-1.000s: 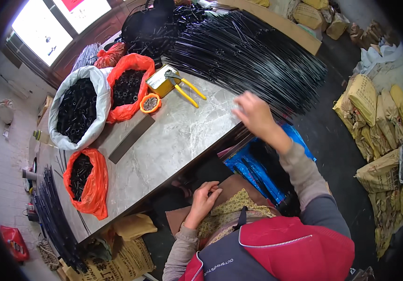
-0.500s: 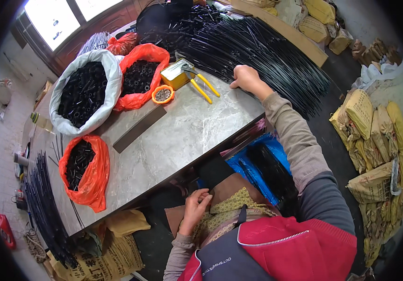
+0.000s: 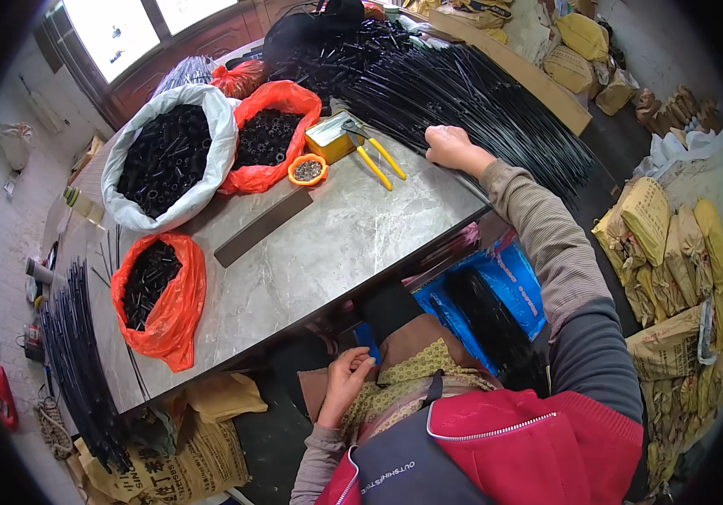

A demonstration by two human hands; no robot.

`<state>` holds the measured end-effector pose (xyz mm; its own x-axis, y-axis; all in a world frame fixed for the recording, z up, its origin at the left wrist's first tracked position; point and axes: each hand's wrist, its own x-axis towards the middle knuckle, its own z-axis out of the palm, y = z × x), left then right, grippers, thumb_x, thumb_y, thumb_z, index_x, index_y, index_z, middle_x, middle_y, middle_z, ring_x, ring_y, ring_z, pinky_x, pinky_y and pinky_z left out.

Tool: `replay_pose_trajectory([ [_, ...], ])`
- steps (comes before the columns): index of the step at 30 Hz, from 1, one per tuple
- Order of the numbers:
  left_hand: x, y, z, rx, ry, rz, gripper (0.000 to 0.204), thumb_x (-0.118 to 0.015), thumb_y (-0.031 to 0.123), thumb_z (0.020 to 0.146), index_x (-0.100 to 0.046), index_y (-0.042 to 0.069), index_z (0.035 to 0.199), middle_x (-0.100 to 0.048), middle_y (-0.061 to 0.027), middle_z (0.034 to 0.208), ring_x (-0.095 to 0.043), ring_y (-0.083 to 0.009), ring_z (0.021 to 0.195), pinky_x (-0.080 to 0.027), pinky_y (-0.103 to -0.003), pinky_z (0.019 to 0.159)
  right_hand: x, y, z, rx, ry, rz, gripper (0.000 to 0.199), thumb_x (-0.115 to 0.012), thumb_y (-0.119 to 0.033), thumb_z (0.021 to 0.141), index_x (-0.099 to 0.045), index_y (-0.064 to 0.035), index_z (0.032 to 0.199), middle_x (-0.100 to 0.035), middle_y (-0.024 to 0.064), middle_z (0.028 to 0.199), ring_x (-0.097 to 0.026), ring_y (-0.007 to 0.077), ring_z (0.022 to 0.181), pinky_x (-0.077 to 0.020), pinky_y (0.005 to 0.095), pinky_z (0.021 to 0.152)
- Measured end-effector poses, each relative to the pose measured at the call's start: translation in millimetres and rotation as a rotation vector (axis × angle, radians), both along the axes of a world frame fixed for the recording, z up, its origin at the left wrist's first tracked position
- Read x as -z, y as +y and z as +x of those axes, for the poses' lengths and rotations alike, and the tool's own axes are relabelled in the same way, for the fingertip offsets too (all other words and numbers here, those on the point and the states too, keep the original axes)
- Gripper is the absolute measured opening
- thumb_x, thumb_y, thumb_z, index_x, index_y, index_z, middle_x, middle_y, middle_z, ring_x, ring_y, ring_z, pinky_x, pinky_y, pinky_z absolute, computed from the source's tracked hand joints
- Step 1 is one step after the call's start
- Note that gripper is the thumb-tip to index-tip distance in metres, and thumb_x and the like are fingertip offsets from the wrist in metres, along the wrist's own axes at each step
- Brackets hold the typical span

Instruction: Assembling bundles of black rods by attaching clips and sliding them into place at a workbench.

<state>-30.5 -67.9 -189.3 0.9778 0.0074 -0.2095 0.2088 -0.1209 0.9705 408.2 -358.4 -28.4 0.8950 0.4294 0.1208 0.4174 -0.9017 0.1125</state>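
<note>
The person's right hand [image 3: 454,149] is at the near edge of a broad pile of long, thin, glossy black rods [image 3: 496,118], its fingers curled inward; whether they pinch a rod cannot be told. The pile lies across the far right part of a grey, marble-patterned table [image 3: 361,231]. The left hand [image 3: 347,379] is low, near the lap, fingers bent and thumb close to them; whether anything is pinched there cannot be told.

Left of the right hand, yellow-handled pliers [image 3: 373,167] lean with their head against a yellow rectangular tin [image 3: 330,148]. Just beside the tin is a small orange bowl with a scalloped rim [image 3: 308,183], containing little pieces. Nearer the person lies a dark, straight rectangular bar [image 3: 263,227].

Farther left stand a white woven sack [image 3: 223,139] and an open red plastic bag [image 3: 304,101], both filled with short black pieces. A second red bag [image 3: 185,320] sits nearer the table's left end.
</note>
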Motion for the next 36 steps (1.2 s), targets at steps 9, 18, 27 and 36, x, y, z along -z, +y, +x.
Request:
replay_pose_trajectory([
  [9, 5, -1, -5, -0.025, 0.036, -0.051, 0.029, -0.076, 0.012, 0.097, -0.072, -0.004, 0.121, -0.075, -0.0039, 0.102, -0.067, -0.0088, 0.091, -0.055, -0.026, 0.085, -36, -4, 19, 0.067, 0.265, 0.349, 0.038, -0.071, -0.035, 0.089, -0.072, 0.0030, 0.090, -0.076, 0.0221, 0.099, -0.074, 0.0375, 0.094, -0.0567, 0.0469, 0.081],
  [18, -48, -36, 33, 0.136, -0.114, 0.025, 0.028, -0.075, 0.010, 0.097, -0.072, -0.005, 0.120, -0.076, -0.0087, 0.102, -0.070, -0.0125, 0.094, -0.057, -0.028, 0.084, -98, 9, 33, 0.177, 0.698, 0.917, 0.035, -0.073, -0.033, 0.099, -0.057, -0.0128, 0.075, -0.053, -0.0050, 0.065, -0.049, 0.0065, 0.050, -0.0388, 0.0266, 0.043],
  [27, -118, -73, 105, 0.321, -0.372, 0.063, 0.026, -0.074, 0.007, 0.097, -0.071, -0.003, 0.120, -0.073, -0.0114, 0.100, -0.073, -0.0170, 0.091, -0.057, -0.029, 0.083, -132, 9, 59, 0.104, 0.451, 0.889, 0.038, -0.071, -0.040, 0.101, -0.064, -0.0083, 0.083, -0.056, -0.0037, 0.067, -0.049, 0.0062, 0.050, -0.0367, 0.0253, 0.041],
  [36, -144, -75, 142, 0.279, -0.341, -0.063, 0.026, -0.074, 0.008, 0.100, -0.072, -0.002, 0.123, -0.077, -0.0071, 0.101, -0.070, -0.0113, 0.092, -0.056, -0.027, 0.084, -194, 60, 51, -0.178, 0.454, 1.543, 0.027, -0.067, -0.032, 0.107, -0.060, -0.0081, 0.096, -0.059, -0.0002, 0.074, -0.053, 0.0079, 0.054, -0.0423, 0.0256, 0.047],
])
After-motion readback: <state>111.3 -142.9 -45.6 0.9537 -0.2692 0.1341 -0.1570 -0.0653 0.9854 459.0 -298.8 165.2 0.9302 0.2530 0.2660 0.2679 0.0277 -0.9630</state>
